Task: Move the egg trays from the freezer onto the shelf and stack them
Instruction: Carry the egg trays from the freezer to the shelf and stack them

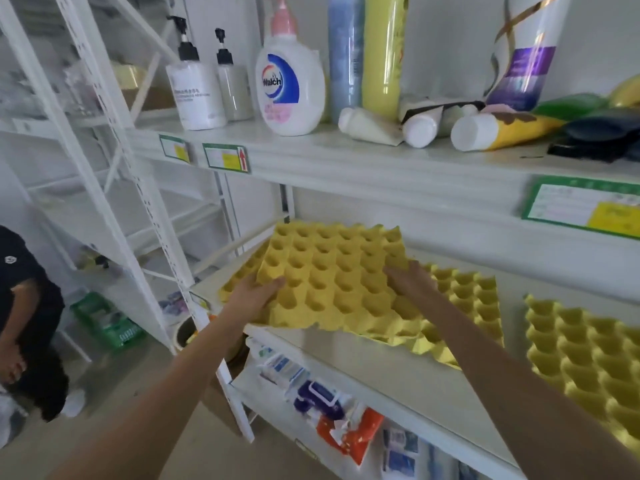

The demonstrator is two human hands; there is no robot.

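Note:
A yellow egg tray [332, 275] is tilted over the middle shelf [381, 372], its near edge raised. My left hand [254, 294] grips its left side and my right hand [410, 282] grips its right side. Beneath it lies another yellow tray [474, 296], partly hidden, flat on the shelf and offset to the right. A third yellow egg tray [581, 358] lies further right on the same shelf. The freezer is out of view.
The upper shelf [346, 157] holds pump bottles, a Walch soap bottle [289, 84], tall bottles and lying tubes. Packets [332, 407] fill the lower shelf. White racking stands to the left. A person in dark clothes [24, 306] stands at the far left, near a green basket [107, 322].

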